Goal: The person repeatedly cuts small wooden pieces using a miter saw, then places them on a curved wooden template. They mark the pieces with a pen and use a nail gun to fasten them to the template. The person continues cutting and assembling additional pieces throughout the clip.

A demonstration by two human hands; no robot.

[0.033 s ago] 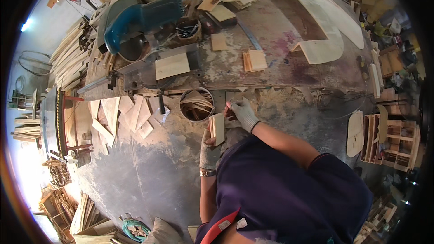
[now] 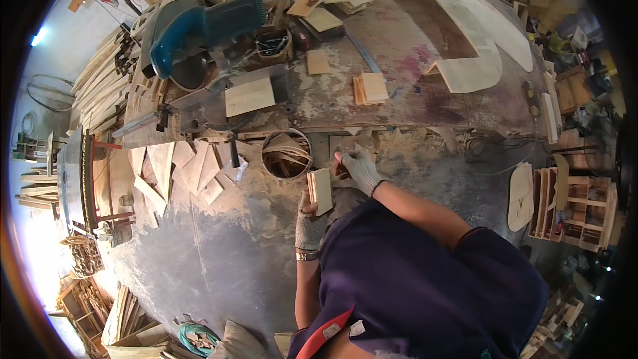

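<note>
In my gloved left hand (image 2: 304, 221) is a small stack of thin wooden pieces (image 2: 321, 191), held upright with the fingers closed round its lower left side. My gloved right hand (image 2: 361, 169) hovers just right of the stack, apart from it. Its bare fingertips are loosely bent, thumb and fingers a little apart, and I see nothing between them. Just beyond the stack stands a round bucket (image 2: 266, 165) of curved wood offcuts. On the bench (image 2: 412, 110) ahead lies another small stack of wooden pieces (image 2: 372, 88), near a single square piece (image 2: 318, 62).
A teal cut-off saw (image 2: 206, 26) stands at the bench's left, a pale board (image 2: 250, 97) by its base. A metal ruler (image 2: 362, 52) and large curved panels (image 2: 468, 74) lie farther right. Flat offcuts (image 2: 159, 166) cover the floor left of the bucket. Wooden frames (image 2: 578, 203) stand at right.
The view has shifted very slightly, so the bench things sit a little farther left. Both hands and the held stack keep nearly the same pose.
</note>
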